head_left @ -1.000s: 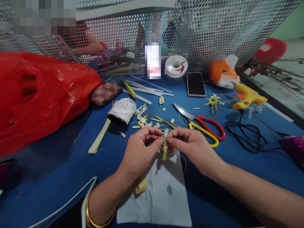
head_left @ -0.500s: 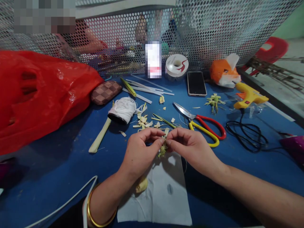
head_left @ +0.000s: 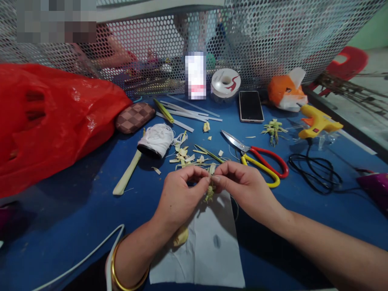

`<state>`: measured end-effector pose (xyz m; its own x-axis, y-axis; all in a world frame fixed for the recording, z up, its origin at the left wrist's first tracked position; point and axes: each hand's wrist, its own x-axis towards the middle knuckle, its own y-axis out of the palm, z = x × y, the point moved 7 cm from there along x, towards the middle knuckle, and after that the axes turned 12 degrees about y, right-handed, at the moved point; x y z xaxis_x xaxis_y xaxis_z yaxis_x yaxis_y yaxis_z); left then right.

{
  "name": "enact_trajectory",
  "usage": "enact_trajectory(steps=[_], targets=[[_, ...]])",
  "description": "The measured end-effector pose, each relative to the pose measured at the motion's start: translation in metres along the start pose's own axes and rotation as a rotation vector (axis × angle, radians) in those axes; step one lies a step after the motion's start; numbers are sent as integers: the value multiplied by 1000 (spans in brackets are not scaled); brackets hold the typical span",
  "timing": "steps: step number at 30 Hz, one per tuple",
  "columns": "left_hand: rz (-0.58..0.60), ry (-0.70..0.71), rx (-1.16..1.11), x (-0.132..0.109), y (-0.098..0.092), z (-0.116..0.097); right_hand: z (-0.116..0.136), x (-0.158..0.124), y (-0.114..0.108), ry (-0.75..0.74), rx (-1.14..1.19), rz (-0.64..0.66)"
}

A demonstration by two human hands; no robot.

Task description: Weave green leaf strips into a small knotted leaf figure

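My left hand point(head_left: 178, 198) and my right hand point(head_left: 244, 186) meet over the blue table point(head_left: 75, 210), fingertips pinched together. Between them hangs a small yellow-green leaf piece point(head_left: 209, 193), held from both sides. It dangles above a white paper sheet point(head_left: 206, 246). A gold bangle point(head_left: 121, 275) circles my left wrist. Leaf scraps point(head_left: 186, 155) lie just beyond my fingers.
Red-and-yellow scissors point(head_left: 257, 159) lie right of my hands. A white thread roll point(head_left: 156, 140), a checkered pouch point(head_left: 134, 117), a red plastic bag point(head_left: 51, 117), a phone point(head_left: 250, 106), a tape roll point(head_left: 226, 83), a yellow glue gun point(head_left: 318, 121) with black cord point(head_left: 315, 171) surround them. A perforated screen point(head_left: 273, 40) closes the back.
Both hands stay pinched on the leaf piece with small finger shifts; the piece has turned slightly and hangs a little shorter than a second ago.
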<state>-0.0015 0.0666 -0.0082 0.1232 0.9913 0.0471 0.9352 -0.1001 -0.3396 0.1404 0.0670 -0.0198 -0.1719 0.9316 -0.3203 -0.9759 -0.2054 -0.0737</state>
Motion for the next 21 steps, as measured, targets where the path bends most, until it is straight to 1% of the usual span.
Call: enact_trajectory(steps=[3,6,17,21], targets=[[-4,6,2,0,-1,0,0,1,0,25,5,21],[-11,8,6,0,-2,1,1,0,0,11,-37,6],[-32,86,69,-1,-3,-6,6,-5,-2,-112,-188,-78],[-32,61,37,-1,-2,-4,12,-9,-2,-190,-270,-111]])
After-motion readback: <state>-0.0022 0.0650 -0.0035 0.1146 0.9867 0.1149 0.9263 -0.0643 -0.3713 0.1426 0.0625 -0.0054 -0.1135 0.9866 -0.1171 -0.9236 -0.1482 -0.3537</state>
